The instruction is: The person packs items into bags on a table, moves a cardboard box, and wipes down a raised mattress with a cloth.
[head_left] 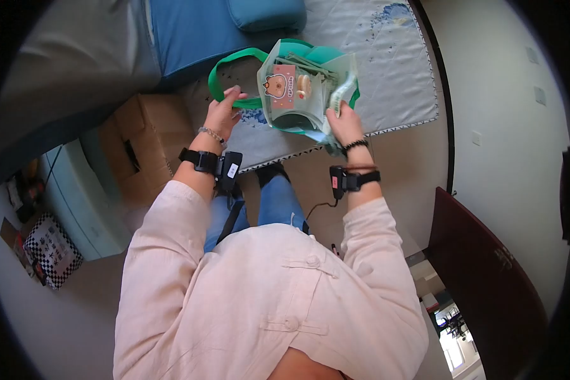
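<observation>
A green and pale tote bag (328, 54) is held up over the edge of the mattress, its mouth towards me. My left hand (223, 113) is closed around the bag's green strap handle (215, 77), which loops out to the left. On the other side, my right hand (345, 124) grips the bag's right edge with fingers curled over it. Inside the bag shows a pink packet (280, 87) with a cartoon bear face, along with several pale packets or papers (320, 82) partly hidden by the bag's wall.
Beneath the bag lies a light quilted mattress (392, 82) with a patterned border. A blue cushion (266, 14) rests at its far side. An open cardboard box (149, 142) stands on the left, near a pale blue case (82, 196). At right is a dark red door (481, 266).
</observation>
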`<state>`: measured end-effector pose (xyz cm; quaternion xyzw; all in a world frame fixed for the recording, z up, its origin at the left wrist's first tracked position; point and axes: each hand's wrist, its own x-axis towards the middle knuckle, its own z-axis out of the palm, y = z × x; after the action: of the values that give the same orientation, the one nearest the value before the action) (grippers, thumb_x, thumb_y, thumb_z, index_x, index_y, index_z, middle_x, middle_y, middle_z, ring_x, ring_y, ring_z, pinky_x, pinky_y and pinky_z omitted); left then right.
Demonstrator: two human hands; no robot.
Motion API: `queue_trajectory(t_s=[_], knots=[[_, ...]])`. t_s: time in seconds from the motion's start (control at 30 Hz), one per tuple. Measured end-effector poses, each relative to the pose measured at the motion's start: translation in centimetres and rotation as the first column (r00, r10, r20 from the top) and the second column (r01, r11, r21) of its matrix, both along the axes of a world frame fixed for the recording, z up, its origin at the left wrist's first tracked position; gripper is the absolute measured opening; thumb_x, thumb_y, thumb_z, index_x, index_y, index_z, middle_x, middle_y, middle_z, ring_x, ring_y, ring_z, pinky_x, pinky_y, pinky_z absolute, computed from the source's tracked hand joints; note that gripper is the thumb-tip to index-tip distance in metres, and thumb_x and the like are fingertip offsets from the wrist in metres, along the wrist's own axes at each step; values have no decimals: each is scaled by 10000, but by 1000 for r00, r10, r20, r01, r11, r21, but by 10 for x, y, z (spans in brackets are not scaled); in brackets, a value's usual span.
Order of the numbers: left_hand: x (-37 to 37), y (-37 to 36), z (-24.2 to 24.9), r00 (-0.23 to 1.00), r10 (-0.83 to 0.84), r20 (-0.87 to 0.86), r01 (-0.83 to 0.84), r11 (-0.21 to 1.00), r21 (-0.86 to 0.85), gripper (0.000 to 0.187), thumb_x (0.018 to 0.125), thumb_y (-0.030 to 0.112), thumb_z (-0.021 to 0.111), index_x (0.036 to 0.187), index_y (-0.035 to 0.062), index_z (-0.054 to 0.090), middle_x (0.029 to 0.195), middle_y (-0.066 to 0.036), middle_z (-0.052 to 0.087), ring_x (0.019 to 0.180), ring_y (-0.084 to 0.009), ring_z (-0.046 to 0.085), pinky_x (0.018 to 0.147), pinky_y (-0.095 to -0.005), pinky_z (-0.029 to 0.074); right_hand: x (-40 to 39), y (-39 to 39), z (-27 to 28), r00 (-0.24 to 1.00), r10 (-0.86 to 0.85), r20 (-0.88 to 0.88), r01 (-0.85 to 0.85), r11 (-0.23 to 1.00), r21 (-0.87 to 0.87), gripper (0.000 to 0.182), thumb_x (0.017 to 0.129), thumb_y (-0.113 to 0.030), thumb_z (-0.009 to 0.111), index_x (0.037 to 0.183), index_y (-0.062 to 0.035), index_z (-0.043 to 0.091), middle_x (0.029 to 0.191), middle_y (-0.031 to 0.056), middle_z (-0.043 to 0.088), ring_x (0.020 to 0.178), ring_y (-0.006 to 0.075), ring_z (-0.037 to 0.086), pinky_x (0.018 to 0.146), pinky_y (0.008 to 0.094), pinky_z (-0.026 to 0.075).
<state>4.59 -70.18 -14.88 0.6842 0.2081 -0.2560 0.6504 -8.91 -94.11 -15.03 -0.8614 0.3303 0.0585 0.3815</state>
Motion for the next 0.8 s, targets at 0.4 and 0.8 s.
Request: queue_trajectory(t_s=[0.4, 0.8], knots=[[-86, -20, 58, 885, -393, 251, 417, 908, -46, 279, 883, 290, 458, 883, 21, 532, 700, -16, 513, 607, -73, 469, 561, -212, 394, -22, 120, 49, 945, 135, 296, -155, 987, 44, 144, 746, -163, 480, 771, -49, 565, 693, 196, 557, 649, 383, 543, 567, 462, 435], [-86, 22, -20, 691, -723, 14, 453, 448, 771, 378, 786, 328, 523, 907, -26, 579, 775, -238, 592, 730, -346, 593, 640, -395, 463, -62, 143, 27, 931, 233, 282, -327, 876, 356, 373, 795, -301, 548, 1048, -27, 549, 784, 171, 587, 721, 255, 574, 667, 342, 453]])
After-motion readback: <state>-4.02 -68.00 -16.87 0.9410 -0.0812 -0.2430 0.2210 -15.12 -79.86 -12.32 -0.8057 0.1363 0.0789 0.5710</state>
